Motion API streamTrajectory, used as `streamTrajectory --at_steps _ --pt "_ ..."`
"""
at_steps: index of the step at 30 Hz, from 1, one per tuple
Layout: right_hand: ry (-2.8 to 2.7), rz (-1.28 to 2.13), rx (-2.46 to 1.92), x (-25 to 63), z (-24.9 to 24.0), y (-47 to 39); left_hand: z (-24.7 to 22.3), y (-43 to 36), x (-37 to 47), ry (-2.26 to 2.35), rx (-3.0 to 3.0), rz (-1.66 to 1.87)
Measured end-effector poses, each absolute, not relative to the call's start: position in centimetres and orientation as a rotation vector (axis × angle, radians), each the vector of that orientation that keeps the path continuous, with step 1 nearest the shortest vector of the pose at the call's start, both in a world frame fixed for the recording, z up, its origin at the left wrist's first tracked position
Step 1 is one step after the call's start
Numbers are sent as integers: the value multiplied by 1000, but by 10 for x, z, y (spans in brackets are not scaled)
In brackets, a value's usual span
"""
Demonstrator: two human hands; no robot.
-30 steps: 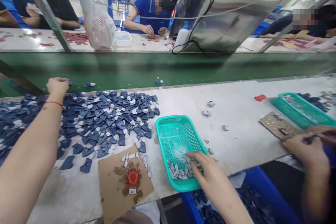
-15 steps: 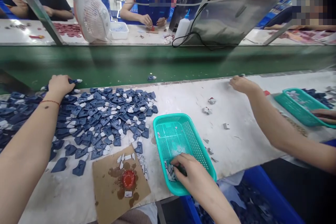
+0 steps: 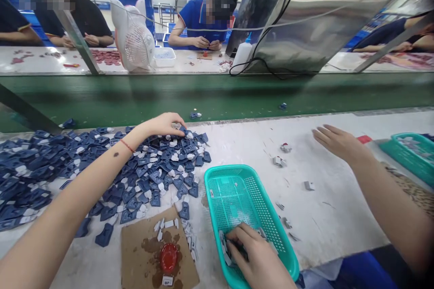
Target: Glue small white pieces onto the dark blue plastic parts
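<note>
Your left hand (image 3: 168,124): fingers curved down on the blue pieces (image 3: 145,180), at the right part of the pile's far side, by the counter's (image 3: 244,140) far edge. Fingertips meet a blue piece with a white tab; can't tell if it's gripped. Rest of the pile spreads left and nearer you. Flat, angular, matte blue, many with pale rounded tabs.

Your right hand (image 3: 252,253): in the near end of the teal basket (image 3: 230,169), fingers curled into the small grey pieces (image 3: 225,249). Fingertips partly hidden, so can't tell if one is pinched. Those pieces are short, slim, hard-edged. Basket is perforated, rounded corners, toward the counter's near edge.

Left of it, also nearside: brown cardboard (image 3: 135,253), flat, dark wet-looking blotches. On it, a glossy round red dish (image 3: 168,256), a small white tag (image 3: 167,280) just beside, pale slivers (image 3: 169,224) near the far corner.

Co-worker's hand (image 3: 335,142): fingers spread above the counter, well right of your basket.
</note>
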State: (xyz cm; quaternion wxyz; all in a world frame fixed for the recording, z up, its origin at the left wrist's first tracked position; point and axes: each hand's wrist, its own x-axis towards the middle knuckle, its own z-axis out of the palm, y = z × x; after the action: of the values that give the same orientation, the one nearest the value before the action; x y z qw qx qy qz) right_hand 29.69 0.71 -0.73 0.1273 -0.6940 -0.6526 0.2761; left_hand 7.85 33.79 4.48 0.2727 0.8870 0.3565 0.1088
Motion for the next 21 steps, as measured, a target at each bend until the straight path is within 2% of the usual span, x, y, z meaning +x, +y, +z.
streamTrajectory --at_steps 3,10,15,21 --pt "-1913 786 -2040 299 -11 5 45 341 94 901 2440 234" --pt "-2033 670 -2029 302 -4 12 26 386 132 1212 2483 274" --pt "-2117 519 -2034 298 1 17 10 391 150 1372 2423 244" --pt "-1945 757 -2008 297 6 17 37 366 127 1479 2250 575"
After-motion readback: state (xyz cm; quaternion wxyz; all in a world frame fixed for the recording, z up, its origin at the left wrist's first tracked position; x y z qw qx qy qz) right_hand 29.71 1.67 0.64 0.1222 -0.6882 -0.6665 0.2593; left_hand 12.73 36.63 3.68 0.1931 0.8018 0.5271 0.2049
